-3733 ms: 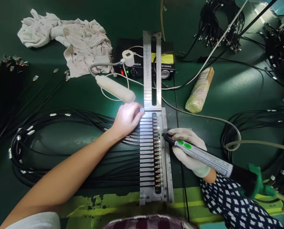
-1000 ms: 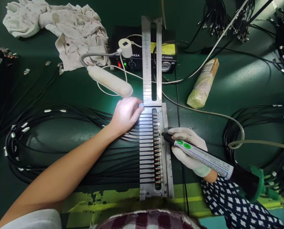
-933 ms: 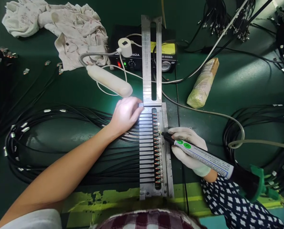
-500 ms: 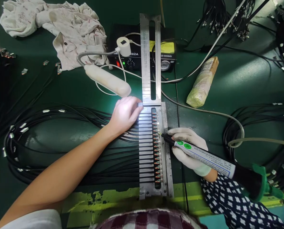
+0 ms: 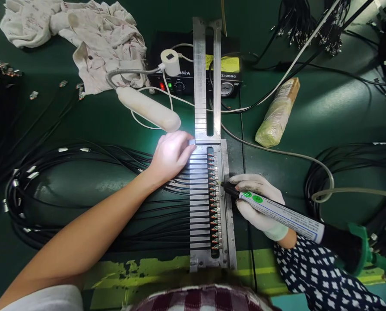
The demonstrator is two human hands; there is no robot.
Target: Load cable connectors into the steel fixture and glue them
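A long metal jig (image 5: pixel 223 207) lies in front of me, its slotted cover plate (image 5: pixel 200 82) hinged open away from me. Several black cables (image 5: pixel 167 207) run into it from the left, their small metal connectors (image 5: pixel 216 211) lined up along its slot. Bare, my left hand (image 5: pixel 172 155) closes thumb and fingers on the jig's upper left corner. My right hand (image 5: pixel 259 203), in a white glove, grips a black dispensing syringe (image 5: pixel 283 216) with a white label and green cap. The syringe's tip is at the connector row, about mid-jig; whether it touches is unclear.
Behind the jig stands a black dispenser controller (image 5: pixel 183 82). A white gooseneck lamp (image 5: pixel 149 110) shines over my left hand. A crumpled cloth (image 5: pixel 109 47) lies back left, a wrapped block (image 5: pixel 277 114) to the right. Coiled cables (image 5: pixel 322 172) and a hose (image 5: pixel 329 190) occupy the right side.
The whole view has shifted very slightly. Both hands keep their places on the jig and the syringe, and the syringe's tip stays at about the same spot along the connectors.
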